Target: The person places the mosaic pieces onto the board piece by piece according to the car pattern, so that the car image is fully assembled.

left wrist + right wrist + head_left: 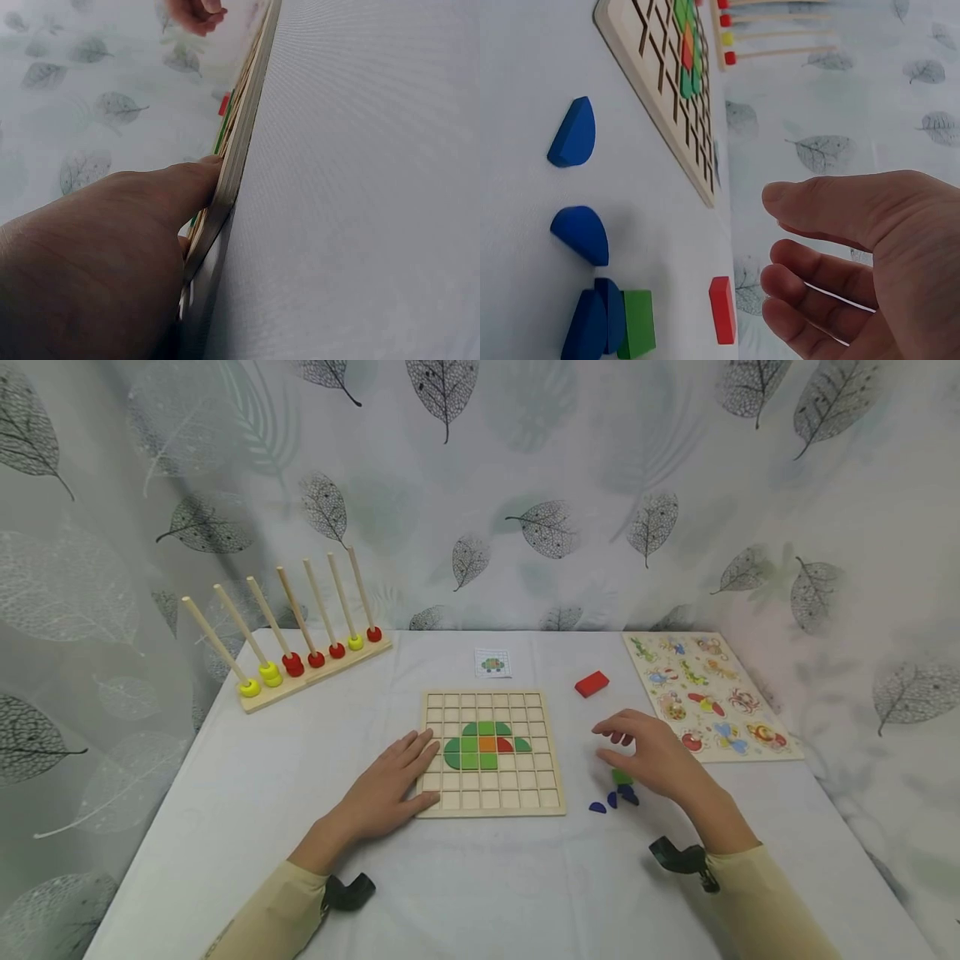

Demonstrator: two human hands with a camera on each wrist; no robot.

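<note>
My left hand [386, 787] rests on the left edge of a wooden grid board [553, 793], fingers spread over its rim. In the left wrist view the thumb [191, 187] touches the board's side. Green pieces [469, 744], an orange square [487, 744] and a red quarter-round piece [504, 745] sit in the grid's cells. To the right of the board, my right hand [656, 756] hovers with fingers loosely bent and nothing between them. Near it on the cloth lie a green block [638, 322] and several blue rounded pieces [574, 133]. Farther back lies a red block [592, 684].
A small picture card [492, 663] lies behind the board. At the back left stands a wooden peg rack [322, 672] with red and yellow beads. An animal picture board [712, 693] lies at the back right. A leaf-patterned curtain [525, 585] hangs behind the white table.
</note>
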